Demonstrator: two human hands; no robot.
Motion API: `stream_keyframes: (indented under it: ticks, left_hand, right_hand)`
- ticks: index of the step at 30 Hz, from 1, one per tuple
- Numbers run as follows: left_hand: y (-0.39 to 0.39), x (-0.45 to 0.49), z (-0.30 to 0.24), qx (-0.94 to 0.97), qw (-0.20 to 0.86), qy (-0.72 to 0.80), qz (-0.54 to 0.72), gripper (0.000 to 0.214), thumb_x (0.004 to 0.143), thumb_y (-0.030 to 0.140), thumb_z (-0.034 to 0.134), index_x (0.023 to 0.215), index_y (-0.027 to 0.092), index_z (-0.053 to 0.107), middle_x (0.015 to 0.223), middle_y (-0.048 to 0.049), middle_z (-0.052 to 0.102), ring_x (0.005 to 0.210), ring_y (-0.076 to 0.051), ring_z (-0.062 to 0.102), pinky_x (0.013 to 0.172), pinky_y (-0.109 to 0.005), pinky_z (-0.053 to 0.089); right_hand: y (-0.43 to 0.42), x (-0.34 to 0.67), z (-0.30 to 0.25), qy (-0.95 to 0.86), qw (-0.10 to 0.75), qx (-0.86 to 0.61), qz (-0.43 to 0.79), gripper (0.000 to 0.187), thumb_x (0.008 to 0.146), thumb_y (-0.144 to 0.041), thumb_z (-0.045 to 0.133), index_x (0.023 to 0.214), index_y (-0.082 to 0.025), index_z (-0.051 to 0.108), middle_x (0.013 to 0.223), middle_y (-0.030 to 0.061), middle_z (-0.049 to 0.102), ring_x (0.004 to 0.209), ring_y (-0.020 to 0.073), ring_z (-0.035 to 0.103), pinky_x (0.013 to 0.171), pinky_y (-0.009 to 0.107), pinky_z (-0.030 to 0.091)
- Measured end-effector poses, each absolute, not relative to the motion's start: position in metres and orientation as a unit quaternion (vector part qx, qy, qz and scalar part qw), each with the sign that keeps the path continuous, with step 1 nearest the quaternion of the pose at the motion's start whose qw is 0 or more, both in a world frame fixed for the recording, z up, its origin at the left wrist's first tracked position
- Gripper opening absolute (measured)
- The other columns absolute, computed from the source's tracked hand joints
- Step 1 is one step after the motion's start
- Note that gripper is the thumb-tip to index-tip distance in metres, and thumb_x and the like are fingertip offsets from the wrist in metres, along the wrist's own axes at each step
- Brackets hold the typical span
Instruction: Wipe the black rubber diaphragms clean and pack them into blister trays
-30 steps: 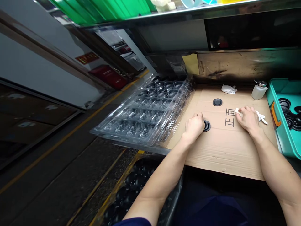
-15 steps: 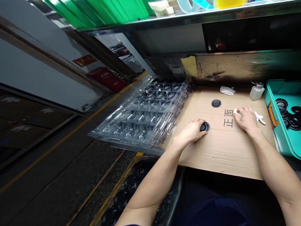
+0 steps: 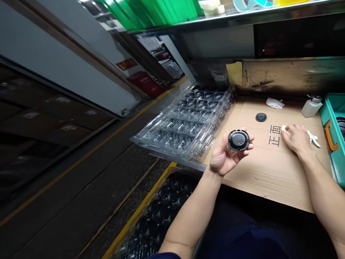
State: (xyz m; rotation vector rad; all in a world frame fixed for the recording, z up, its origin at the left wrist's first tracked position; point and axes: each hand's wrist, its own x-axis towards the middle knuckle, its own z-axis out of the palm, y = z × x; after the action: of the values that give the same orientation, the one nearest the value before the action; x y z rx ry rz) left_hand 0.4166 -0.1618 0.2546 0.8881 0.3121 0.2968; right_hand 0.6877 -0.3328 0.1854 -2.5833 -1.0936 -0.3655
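My left hand (image 3: 223,159) is raised above the cardboard sheet (image 3: 253,169), its fingers around the edge of a round black plastic cap (image 3: 238,140). The cap's face with small notches around the rim is turned up toward me. Palm down on the cardboard, my right hand (image 3: 296,138) has its fingers closed over a white cloth (image 3: 314,138), whose ends stick out on both sides. A second black cap (image 3: 261,117) lies flat on the cardboard, beyond the printed characters, between the two hands.
Stacked clear plastic trays (image 3: 175,126) with round pockets stand at the left. A teal bin (image 3: 327,115) holding black parts is at the right, beside a white pump bottle (image 3: 312,107). Crumpled white tissue (image 3: 275,103) lies at the back. More black parts (image 3: 167,201) sit low at the left.
My left hand has lifted the black cap off the cardboard and turned it face up toward me. The right hand stays on the cloth. The view has swung slightly left.
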Motion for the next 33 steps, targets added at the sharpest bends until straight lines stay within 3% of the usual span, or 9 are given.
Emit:
stream_keyframes:
  ticks: [8, 13, 16, 18, 20, 24, 33]
  left_hand:
    - [-0.166, 0.417, 0.237, 0.355, 0.924, 0.103, 0.099, 0.069, 0.087, 0.062, 0.071, 0.140, 0.020, 0.057, 0.128, -0.0155, 0.071, 0.103, -0.025, 0.076, 0.080, -0.028, 0.063]
    - [-0.165, 0.418, 0.232, 0.362, 0.919, 0.121, 0.102, 0.066, 0.091, 0.063, 0.064, 0.140, 0.019, 0.057, 0.130, -0.0175, 0.069, 0.105, -0.026, 0.075, 0.081, -0.032, 0.063]
    - [-0.161, 0.421, 0.231, 0.410, 0.898, 0.116, 0.110, 0.069, 0.088, 0.064, 0.068, 0.138, 0.018, 0.059, 0.131, -0.0189, 0.069, 0.109, -0.029, 0.073, 0.085, -0.036, 0.062]
    - [-0.154, 0.423, 0.230, 0.513, 0.834, 0.128, 0.158, 0.070, 0.082, 0.056, 0.078, 0.139, 0.019, 0.059, 0.133, -0.0181, 0.068, 0.114, -0.030, 0.071, 0.093, -0.040, 0.059]
    - [-0.142, 0.426, 0.230, 0.667, 0.694, 0.165, 0.215, 0.071, 0.076, 0.042, 0.086, 0.138, 0.020, 0.061, 0.136, -0.0160, 0.066, 0.122, -0.031, 0.066, 0.104, -0.044, 0.053]
    - [-0.119, 0.434, 0.228, 0.879, 0.400, 0.183, 0.183, 0.062, 0.076, 0.026, 0.082, 0.136, 0.022, 0.066, 0.137, -0.0120, 0.066, 0.132, -0.031, 0.059, 0.118, -0.048, 0.041]
    - [-0.116, 0.454, 0.206, 0.949, 0.284, 0.110, 0.078, 0.070, 0.082, 0.033, 0.078, 0.147, 0.021, 0.056, 0.148, -0.0130, 0.061, 0.140, -0.031, 0.053, 0.120, -0.046, 0.038]
  right_hand:
    - [-0.333, 0.690, 0.186, -0.389, 0.154, -0.897, -0.141, 0.038, 0.095, -0.045, 0.051, 0.107, -0.020, 0.076, 0.109, 0.0132, 0.071, 0.099, 0.0316, 0.054, 0.083, 0.041, 0.042]
    - [-0.334, 0.692, 0.185, -0.392, 0.158, -0.896, -0.140, 0.037, 0.094, -0.045, 0.051, 0.107, -0.020, 0.076, 0.108, 0.0139, 0.071, 0.099, 0.0322, 0.055, 0.084, 0.043, 0.042]
    - [-0.333, 0.692, 0.184, -0.388, 0.154, -0.898, -0.140, 0.037, 0.095, -0.045, 0.051, 0.107, -0.020, 0.076, 0.108, 0.0134, 0.071, 0.099, 0.0320, 0.055, 0.084, 0.042, 0.042]
    - [-0.333, 0.692, 0.184, -0.386, 0.151, -0.899, -0.138, 0.038, 0.095, -0.046, 0.051, 0.108, -0.020, 0.076, 0.108, 0.0129, 0.071, 0.099, 0.0319, 0.055, 0.084, 0.041, 0.042]
    - [-0.333, 0.691, 0.184, -0.387, 0.151, -0.900, -0.135, 0.038, 0.096, -0.046, 0.051, 0.108, -0.020, 0.076, 0.108, 0.0128, 0.071, 0.100, 0.0319, 0.055, 0.084, 0.041, 0.042]
    - [-0.333, 0.691, 0.183, -0.386, 0.152, -0.901, -0.128, 0.037, 0.096, -0.045, 0.050, 0.106, -0.020, 0.075, 0.108, 0.0130, 0.071, 0.100, 0.0316, 0.054, 0.085, 0.041, 0.041]
    - [-0.333, 0.688, 0.185, -0.383, 0.156, -0.902, -0.124, 0.033, 0.097, -0.043, 0.051, 0.105, -0.021, 0.075, 0.109, 0.0118, 0.071, 0.100, 0.0303, 0.055, 0.084, 0.040, 0.041]
